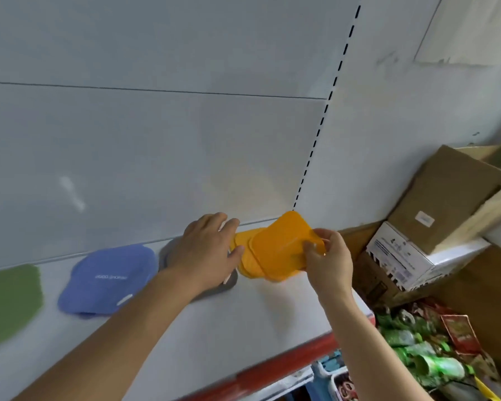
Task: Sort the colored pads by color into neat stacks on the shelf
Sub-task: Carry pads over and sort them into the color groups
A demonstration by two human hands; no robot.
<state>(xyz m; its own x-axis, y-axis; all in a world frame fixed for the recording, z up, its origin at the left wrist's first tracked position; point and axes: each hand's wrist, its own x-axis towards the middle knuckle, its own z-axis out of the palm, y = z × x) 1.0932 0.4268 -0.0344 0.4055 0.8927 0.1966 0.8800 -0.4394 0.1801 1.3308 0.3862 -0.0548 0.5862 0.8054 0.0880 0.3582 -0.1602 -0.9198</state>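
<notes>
On the white shelf (pixel 185 328), four colour groups lie in a row: one green pad (pixel 9 299) at the left, a blue stack (pixel 107 279), a grey stack (pixel 168 253) and an orange stack (pixel 252 256). How many pads each stack holds cannot be told. The right hand (pixel 327 256) pinches one orange pad (pixel 281 244), tilted over the orange stack. The left hand (pixel 206 250) rests with straight fingers on the grey stack, thumb touching orange. Two cardboard boxes (pixel 446 198) stand at the right.

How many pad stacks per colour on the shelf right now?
Green stack: 1
Blue stack: 1
Grey stack: 1, mostly hidden under the left hand
Orange stack: 1, with one more orange pad pinched by the right hand
Total: 4 stacks
</notes>
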